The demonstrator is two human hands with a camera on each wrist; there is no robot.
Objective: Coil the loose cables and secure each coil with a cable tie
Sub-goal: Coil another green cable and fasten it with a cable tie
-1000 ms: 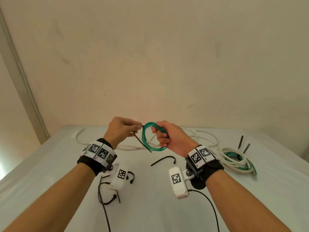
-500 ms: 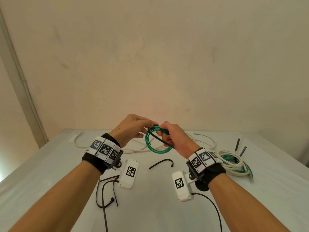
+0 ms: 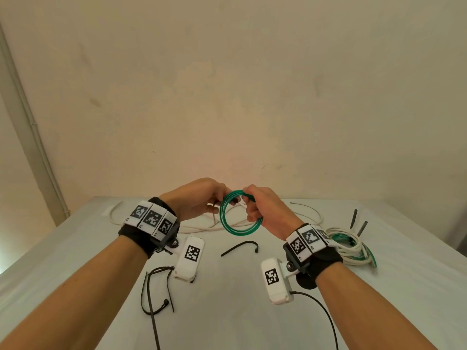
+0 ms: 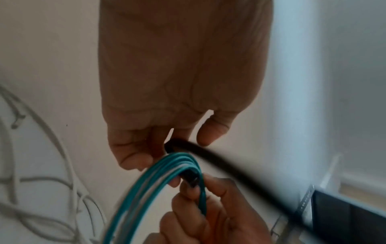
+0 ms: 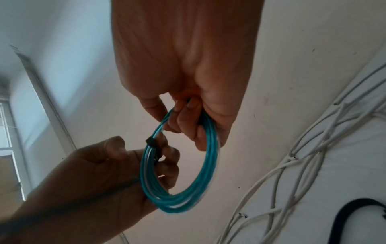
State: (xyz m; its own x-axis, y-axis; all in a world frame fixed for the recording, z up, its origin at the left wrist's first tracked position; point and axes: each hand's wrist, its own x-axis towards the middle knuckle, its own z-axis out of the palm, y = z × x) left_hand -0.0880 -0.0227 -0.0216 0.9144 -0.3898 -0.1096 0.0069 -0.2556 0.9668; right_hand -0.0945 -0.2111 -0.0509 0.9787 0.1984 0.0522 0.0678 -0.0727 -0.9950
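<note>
Above the bench [image 3: 252,311], the right hand [image 3: 265,208] grips one green cable coil [image 3: 237,231] in curled fingers while the left hand [image 3: 199,198] pinches one black cable tie [image 4: 219,161] around it.

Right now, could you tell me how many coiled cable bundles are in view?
2: the green coil held up in front, and a white-and-green coil on the table at right.
</note>
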